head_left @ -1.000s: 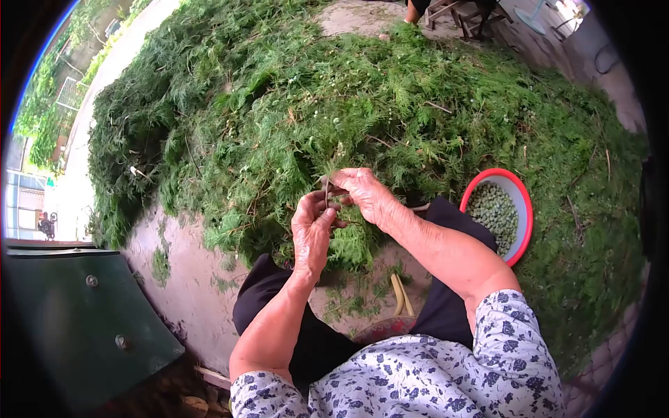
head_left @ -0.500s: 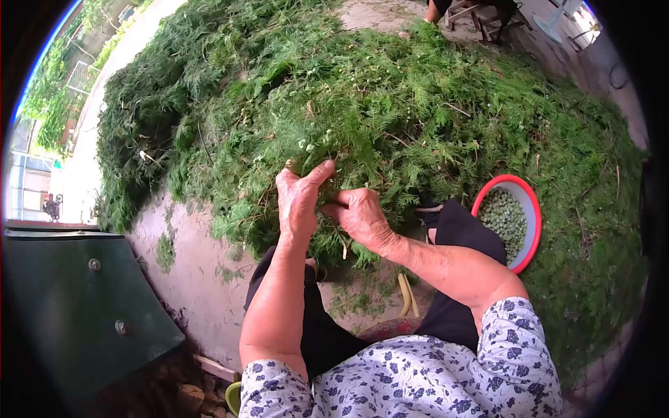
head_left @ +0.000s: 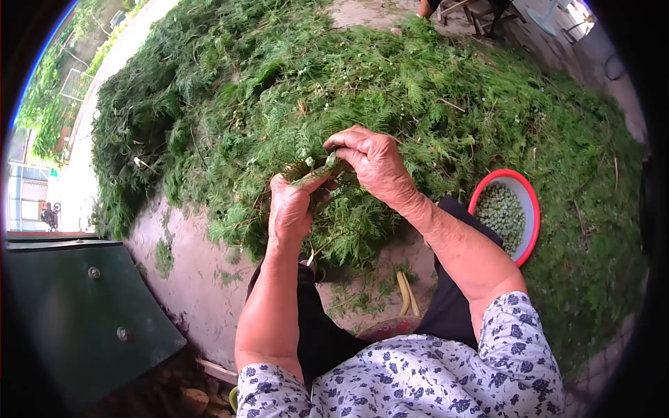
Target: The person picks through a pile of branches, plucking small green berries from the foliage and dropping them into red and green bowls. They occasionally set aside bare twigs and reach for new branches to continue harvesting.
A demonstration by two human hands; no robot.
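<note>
My left hand (head_left: 291, 205) is closed round a leafy green conifer sprig (head_left: 304, 150) in front of my knees. Pale green seed cones (head_left: 310, 161) show on the sprig just above my left thumb. My right hand (head_left: 380, 164) is bent over the same sprig, its thumb and fingers pinched at a pale cone (head_left: 332, 160); the fingertips partly hide it. By my right knee a red-rimmed basin (head_left: 534, 216) stands tilted, holding many picked green cones (head_left: 500, 216).
A broad heap of cut conifer branches (head_left: 432, 97) spreads ahead and to the right. A dark green panel with bolts (head_left: 83, 299) stands at left. Two yellowish handles (head_left: 406, 292) show between my legs. Another person's hand (head_left: 425, 10) is at the far top.
My right hand has risen from below the left hand to the cones above it. My left hand has dropped slightly and turned, still holding the sprig.
</note>
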